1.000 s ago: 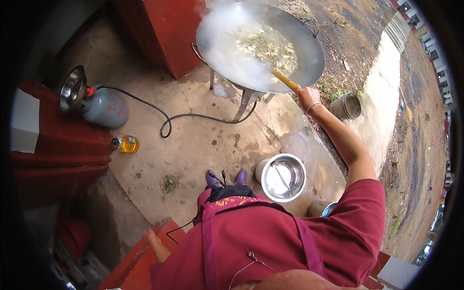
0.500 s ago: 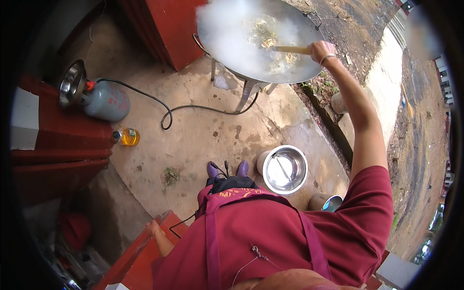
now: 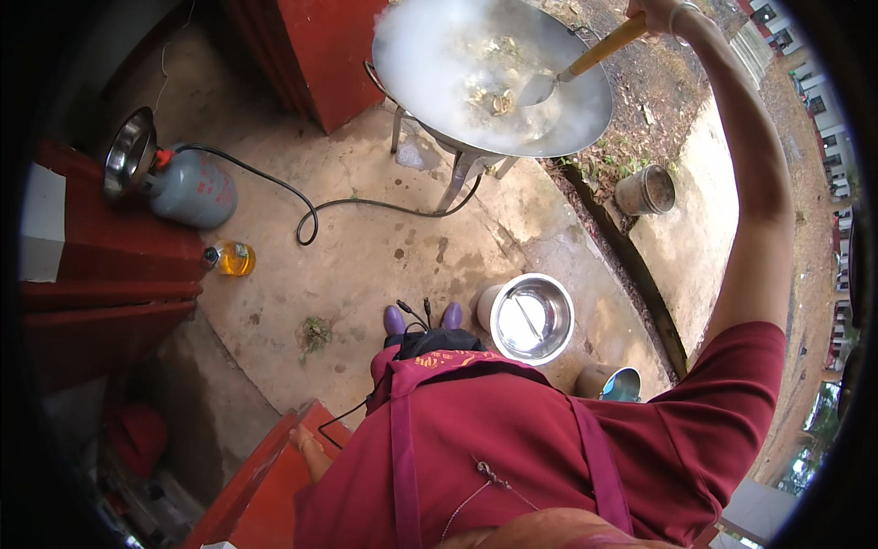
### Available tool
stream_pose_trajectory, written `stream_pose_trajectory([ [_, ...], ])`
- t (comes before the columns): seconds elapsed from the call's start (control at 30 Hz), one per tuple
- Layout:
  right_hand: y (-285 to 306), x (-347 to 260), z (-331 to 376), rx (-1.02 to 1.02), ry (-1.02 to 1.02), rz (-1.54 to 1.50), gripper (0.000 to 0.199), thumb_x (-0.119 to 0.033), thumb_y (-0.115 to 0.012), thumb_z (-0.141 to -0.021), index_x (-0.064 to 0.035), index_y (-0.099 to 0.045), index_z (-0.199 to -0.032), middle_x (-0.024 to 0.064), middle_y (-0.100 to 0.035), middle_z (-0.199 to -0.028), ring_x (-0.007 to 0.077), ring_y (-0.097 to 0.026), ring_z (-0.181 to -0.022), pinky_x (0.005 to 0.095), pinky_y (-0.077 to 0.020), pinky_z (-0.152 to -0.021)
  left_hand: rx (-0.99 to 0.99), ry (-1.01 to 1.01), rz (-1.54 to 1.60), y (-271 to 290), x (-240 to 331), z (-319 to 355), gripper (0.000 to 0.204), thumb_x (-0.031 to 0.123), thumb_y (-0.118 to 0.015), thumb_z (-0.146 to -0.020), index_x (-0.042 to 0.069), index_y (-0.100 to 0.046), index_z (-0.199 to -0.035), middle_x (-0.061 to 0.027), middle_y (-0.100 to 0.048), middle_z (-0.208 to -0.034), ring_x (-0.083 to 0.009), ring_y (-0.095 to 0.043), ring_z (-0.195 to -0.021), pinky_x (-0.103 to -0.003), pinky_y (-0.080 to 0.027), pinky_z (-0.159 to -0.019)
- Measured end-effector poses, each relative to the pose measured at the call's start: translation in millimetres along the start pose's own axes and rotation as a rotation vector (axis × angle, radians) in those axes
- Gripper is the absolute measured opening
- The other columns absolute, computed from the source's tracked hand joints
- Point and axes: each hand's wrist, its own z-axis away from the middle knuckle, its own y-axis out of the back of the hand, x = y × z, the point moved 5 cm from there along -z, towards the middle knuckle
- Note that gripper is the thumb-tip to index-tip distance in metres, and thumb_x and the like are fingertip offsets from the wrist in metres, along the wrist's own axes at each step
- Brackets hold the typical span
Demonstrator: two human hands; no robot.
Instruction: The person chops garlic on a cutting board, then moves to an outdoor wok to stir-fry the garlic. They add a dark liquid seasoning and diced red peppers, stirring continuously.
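Observation:
Near the top right, my right hand (image 3: 651,13) is closed round the wooden handle of a wok spatula (image 3: 599,50); the frame's top edge cuts off part of the hand. The metal blade tilts down into a large wok (image 3: 585,123), touching or just above the food. Pale and greenish pieces of food (image 3: 498,99) sit in the middle of the wok, partly veiled by thick steam. At the lower left, my left hand (image 3: 300,437) rests on a red ledge (image 3: 274,489), fingers apart as far as they show, holding nothing.
The wok stands on a metal stand (image 3: 460,174). A black hose (image 3: 366,201) runs across the concrete to a grey gas cylinder (image 3: 195,188). Nearby are a bottle of yellow liquid (image 3: 236,259), a shiny steel pot (image 3: 558,339), a smaller bucket (image 3: 593,380) and a dirty pail (image 3: 640,190).
My right hand has moved up and right, raising the spatula's handle steeply and drawing its blade rightward; more of the blade shows. My left hand stays on the ledge. The view has shifted slightly.

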Motion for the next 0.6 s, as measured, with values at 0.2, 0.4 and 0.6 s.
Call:
stream_pose_trajectory([
  [0.2,-41.4,-29.2,-16.3,0.159,-0.212,-0.149,0.019,-0.007,-0.061,-0.072,-0.0246,-0.065,-0.074,-0.0038,-0.055,-0.06,0.0128,-0.051,-0.058,0.0273,-0.0388,-0.054,-0.077,-0.067,0.098,-16.6,13.6,-20.9,0.048,0.027,-0.055,-0.075,-0.01,-0.053,-0.105,-0.0247,-0.057,-0.105,-0.0356,-0.056,-0.097,-0.04,-0.044,-0.08],
  [0.4,-126.6,-91.3,-65.3,0.152,-0.328,-0.327,0.027,-0.02,-0.058,-0.078,-0.0342,-0.062,-0.1,0.0002,-0.063,-0.076,0.0183,-0.063,-0.07,0.0314,-0.0498,-0.058,0.02,-0.138,0.329,25.5,55.1,14.8,0.05,0.016,-0.056,-0.078,-0.009,-0.043,-0.119,-0.0234,-0.047,-0.123,-0.0319,-0.048,-0.112,-0.037,-0.038,-0.093],
  [0.6,-167.4,-138.1,-80.8,0.135,-0.267,-0.5,0.02,-0.013,-0.05,-0.078,-0.0197,-0.065,-0.089,0.0087,-0.064,-0.079,0.0272,-0.064,-0.076,0.0373,-0.051,-0.064,0.059,-0.052,0.167,51.7,26.1,42.7,0.05,0.016,-0.054,-0.081,-0.006,-0.04,-0.124,-0.0222,-0.046,-0.124,-0.0315,-0.05,-0.109,-0.036,-0.04,-0.091],
])
